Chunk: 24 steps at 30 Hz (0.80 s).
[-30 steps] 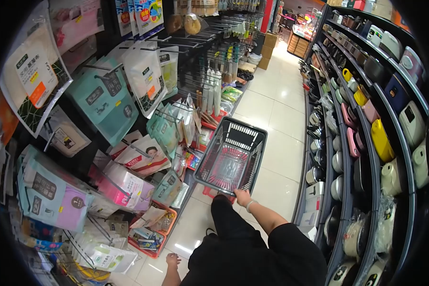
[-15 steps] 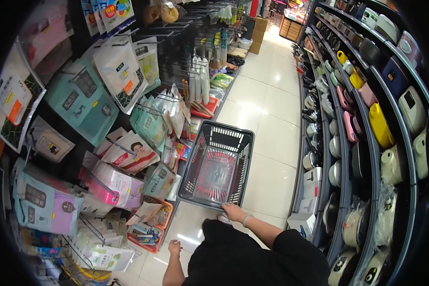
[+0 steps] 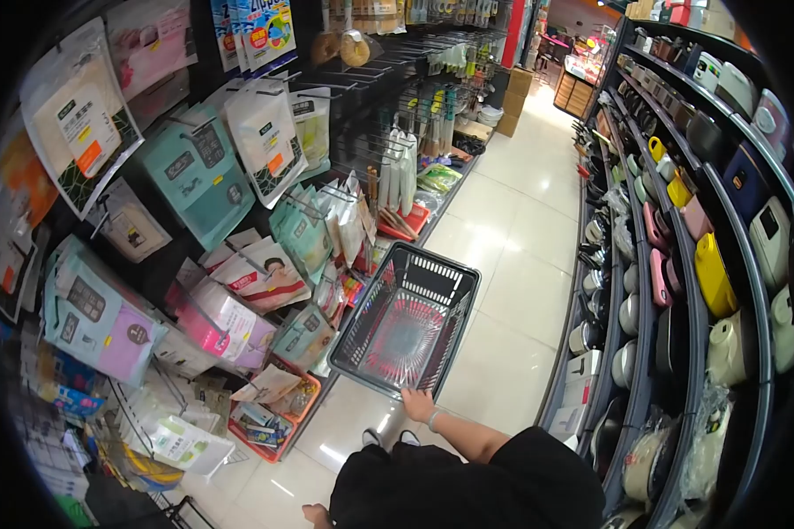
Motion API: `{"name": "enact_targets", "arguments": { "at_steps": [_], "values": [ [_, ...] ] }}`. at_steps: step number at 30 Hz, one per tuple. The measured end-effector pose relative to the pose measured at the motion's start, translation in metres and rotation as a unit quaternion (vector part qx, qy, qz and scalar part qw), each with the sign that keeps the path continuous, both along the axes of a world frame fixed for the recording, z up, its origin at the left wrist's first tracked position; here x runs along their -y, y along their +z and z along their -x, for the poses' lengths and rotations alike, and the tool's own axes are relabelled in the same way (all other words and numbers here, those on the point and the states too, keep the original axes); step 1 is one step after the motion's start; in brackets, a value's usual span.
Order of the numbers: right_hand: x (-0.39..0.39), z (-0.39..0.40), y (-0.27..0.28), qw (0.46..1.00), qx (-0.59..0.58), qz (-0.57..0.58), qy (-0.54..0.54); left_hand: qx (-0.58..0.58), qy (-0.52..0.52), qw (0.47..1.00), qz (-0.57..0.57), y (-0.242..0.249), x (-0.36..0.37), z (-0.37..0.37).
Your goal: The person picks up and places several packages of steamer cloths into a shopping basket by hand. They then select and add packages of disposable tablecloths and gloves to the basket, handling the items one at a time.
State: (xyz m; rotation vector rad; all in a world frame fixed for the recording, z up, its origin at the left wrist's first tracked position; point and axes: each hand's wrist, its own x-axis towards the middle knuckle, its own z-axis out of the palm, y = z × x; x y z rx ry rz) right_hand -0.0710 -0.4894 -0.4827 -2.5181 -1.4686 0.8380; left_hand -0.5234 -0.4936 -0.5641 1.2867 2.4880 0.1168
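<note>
A black shopping basket point(image 3: 406, 322) with slotted sides and nothing inside is in the middle of the aisle, beside the left rack. My right hand point(image 3: 418, 405), with a pale band on its wrist, has its fingers closed on the basket's near rim. Low in the view, my left hand point(image 3: 316, 514) hangs near my body, away from the shelves; only part of it shows and its fingers are not clear. Orange trays point(image 3: 302, 397) of small packets lie on the floor level to the left of the basket.
Hanging packets point(image 3: 198, 176) cover the rack on the left. The shelves on the right hold pans, pots and a yellow container point(image 3: 715, 273). Pale floor tiles point(image 3: 503, 344) run down the aisle to cardboard boxes point(image 3: 513, 101). My shoes point(image 3: 372, 437) show below the basket.
The view has shifted, so the racks and basket sit differently in it. My left hand is lower in the view, and both shoes now show. My right hand stays on the basket's rim.
</note>
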Motion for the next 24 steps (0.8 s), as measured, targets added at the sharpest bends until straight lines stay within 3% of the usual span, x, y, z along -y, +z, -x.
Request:
{"name": "enact_targets", "arguments": {
  "at_steps": [1, 3, 5, 7, 8, 9, 10, 11, 12, 17, 19, 21, 24],
  "values": [
    [-0.003, 0.0, -0.001, 1.0, -0.001, 0.001, -0.005, 0.0, 0.004, 1.0, -0.003, -0.004, 0.008, 0.008],
    [-0.006, 0.002, 0.001, 1.0, 0.001, 0.009, -0.004, -0.011, -0.165, 0.985, 0.051, -0.013, 0.019, 0.019],
    [-0.006, 0.004, -0.007, 1.0, 0.013, 0.017, -0.007, -0.024, -0.34, 0.935, 0.098, -0.022, 0.016, 0.031],
    [-0.003, 0.012, 0.003, 0.999, 0.039, 0.004, -0.034, -0.046, -0.506, 0.85, 0.138, -0.026, -0.004, 0.045],
    [-0.002, 0.018, 0.009, 0.997, 0.061, -0.004, -0.054, -0.049, -0.512, 0.847, 0.132, -0.026, -0.019, 0.046],
    [-0.001, 0.025, 0.007, 0.996, 0.061, -0.009, -0.062, 0.037, -0.268, 0.96, 0.077, -0.023, -0.035, 0.04],
    [0.002, 0.035, 0.0, 0.987, 0.133, -0.054, -0.077, 0.123, -0.001, 0.992, 0.017, -0.019, -0.051, 0.033],
    [0.004, 0.047, -0.007, 0.97, 0.203, -0.096, -0.091, 0.201, 0.032, 0.979, -0.005, -0.014, -0.068, 0.027],
    [0.003, 0.059, 0.005, 0.974, 0.186, -0.075, -0.106, 0.277, 0.065, 0.958, -0.024, -0.009, -0.08, 0.028],
    [-0.008, 0.101, 0.026, 0.964, 0.208, -0.026, -0.163, 0.41, -0.06, 0.91, 0.006, 0.001, -0.129, 0.064],
    [-0.011, 0.11, 0.024, 0.957, 0.19, -0.037, -0.215, 0.414, -0.069, 0.908, 0.019, 0.002, -0.128, 0.088],
    [-0.013, 0.114, 0.023, 0.956, 0.179, -0.029, -0.232, 0.376, -0.041, 0.92, 0.103, 0.002, -0.121, 0.116],
    [-0.018, 0.105, 0.033, 0.968, 0.101, 0.06, -0.224, 0.277, -0.051, 0.951, 0.127, 0.005, -0.104, 0.151]
  ]
}}
